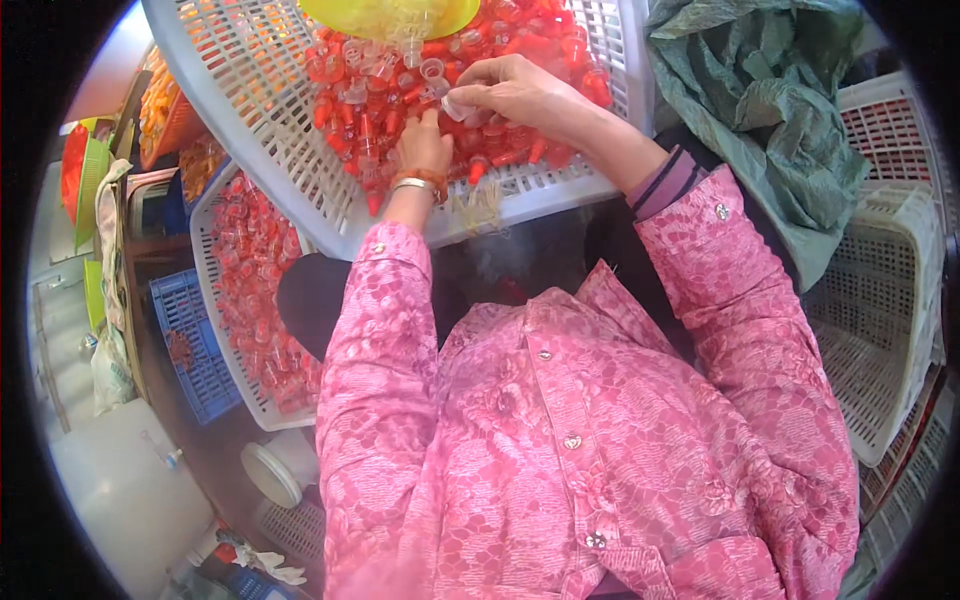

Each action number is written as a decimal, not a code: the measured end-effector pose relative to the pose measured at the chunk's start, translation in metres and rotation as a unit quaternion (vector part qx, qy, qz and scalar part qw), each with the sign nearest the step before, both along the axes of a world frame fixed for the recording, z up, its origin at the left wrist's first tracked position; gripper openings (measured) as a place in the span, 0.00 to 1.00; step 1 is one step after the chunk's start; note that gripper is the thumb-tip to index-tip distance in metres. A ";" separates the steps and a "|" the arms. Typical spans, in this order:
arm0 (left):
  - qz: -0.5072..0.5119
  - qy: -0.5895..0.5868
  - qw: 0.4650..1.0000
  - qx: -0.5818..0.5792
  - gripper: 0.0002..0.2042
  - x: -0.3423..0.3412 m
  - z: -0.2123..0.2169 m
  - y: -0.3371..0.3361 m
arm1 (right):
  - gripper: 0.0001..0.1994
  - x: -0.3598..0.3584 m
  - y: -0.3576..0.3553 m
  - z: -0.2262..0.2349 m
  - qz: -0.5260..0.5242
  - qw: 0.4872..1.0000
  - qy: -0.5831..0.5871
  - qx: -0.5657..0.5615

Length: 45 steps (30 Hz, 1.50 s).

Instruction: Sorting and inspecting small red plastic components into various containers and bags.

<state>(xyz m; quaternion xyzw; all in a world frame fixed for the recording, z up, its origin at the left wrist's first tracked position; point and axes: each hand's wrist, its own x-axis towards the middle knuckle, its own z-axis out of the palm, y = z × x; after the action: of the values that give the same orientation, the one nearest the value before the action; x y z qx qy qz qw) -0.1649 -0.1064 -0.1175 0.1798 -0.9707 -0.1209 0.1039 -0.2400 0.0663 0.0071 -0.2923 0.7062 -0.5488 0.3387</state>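
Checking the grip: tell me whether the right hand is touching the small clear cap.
Touching. The head view shows the right hand pinching the small clear cap between its fingertips, above the red pieces.

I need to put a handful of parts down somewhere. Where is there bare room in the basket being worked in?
Bare mesh shows along the white basket wall left of the red parts. The middle is crowded, under the left hand and right hand.

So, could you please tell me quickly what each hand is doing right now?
Left hand: fingers down among the small red pieces; its grip cannot be told.
Right hand: closed, pinching a small clear cap.
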 end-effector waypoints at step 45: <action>0.115 0.294 0.913 0.260 0.10 0.115 0.082 0.081 | 0.21 0.055 -0.001 -0.037 0.186 0.936 -0.298 0.020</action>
<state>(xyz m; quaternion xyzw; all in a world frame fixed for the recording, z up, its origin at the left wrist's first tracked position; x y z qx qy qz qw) -0.0501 -0.0256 -0.0355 0.2671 -0.8031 -0.4037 0.3473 -0.1846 0.0649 -0.0297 -0.2343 0.5168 -0.5236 0.6355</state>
